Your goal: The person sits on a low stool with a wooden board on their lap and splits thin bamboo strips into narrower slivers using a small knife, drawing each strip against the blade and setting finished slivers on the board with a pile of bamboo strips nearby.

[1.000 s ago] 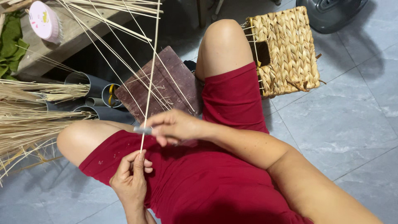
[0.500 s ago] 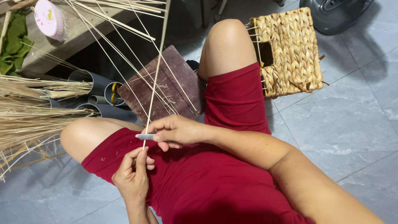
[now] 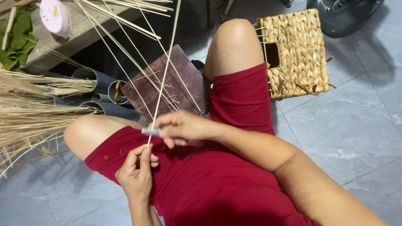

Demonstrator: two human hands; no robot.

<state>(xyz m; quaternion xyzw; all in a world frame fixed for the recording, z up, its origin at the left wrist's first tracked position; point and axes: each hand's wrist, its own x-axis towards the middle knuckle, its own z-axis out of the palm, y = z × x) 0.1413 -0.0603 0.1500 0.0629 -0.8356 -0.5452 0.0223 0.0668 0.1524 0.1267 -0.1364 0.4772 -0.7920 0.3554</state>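
I sit on the floor in red shorts. My left hand (image 3: 136, 173) pinches the lower end of a long pale reed strip (image 3: 165, 71) over my lap. My right hand (image 3: 184, 125) grips a small grey blade tool (image 3: 150, 131) pressed crosswise against that strip just above the left fingers. The strip rises straight up past a dark wooden board (image 3: 167, 86) lying between my knees. Several more thin reed strips (image 3: 125, 46) fan across the board toward the upper left.
A woven straw basket (image 3: 299, 54) stands beside my right knee. Bundles of dry reed (image 3: 29, 109) lie left, over grey plastic pipes (image 3: 104, 90). A wooden bench (image 3: 50, 46) bears a pink round tin (image 3: 54, 16) and green cloth (image 3: 16, 35). A dark fan base (image 3: 343, 14) sits top right.
The view has shifted slightly. My right hand with the blade stays at the strip while the left fingers keep their pinch just below it; the strip leans a little more upright.
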